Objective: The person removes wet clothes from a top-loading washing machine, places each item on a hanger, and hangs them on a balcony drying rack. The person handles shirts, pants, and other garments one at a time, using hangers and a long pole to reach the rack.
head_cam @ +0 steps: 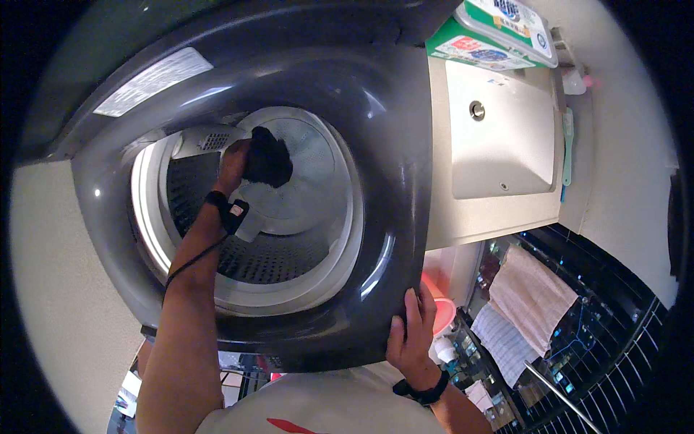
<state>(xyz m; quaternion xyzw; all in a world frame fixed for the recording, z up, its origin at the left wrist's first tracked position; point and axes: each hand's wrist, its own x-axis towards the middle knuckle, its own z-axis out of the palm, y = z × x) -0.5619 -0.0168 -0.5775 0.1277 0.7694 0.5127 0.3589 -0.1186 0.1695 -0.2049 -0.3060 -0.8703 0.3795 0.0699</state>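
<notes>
A dark top-loading washing machine [396, 217] stands open in front of me, its round mouth showing a metal drum [287, 255] with perforated walls. My left hand [234, 163] reaches inside and grips a bunched black cloth [268, 158] over the pale drum bottom. A black strap with a small dark device is on that wrist, and a cable runs from it along the forearm. At the machine's front right edge rests my right hand [413, 333], fingers spread on the rim, holding nothing. It wears a black wristband too.
Right of the machine is a white sink [504, 141] in a pale counter [488, 230]. A green-and-white package [493, 40] sits behind the sink, and a green brush [567, 146] lies beside it. Below are a pink bucket [443, 316], hanging cloths [531, 298] and metal bars. A wall borders the left.
</notes>
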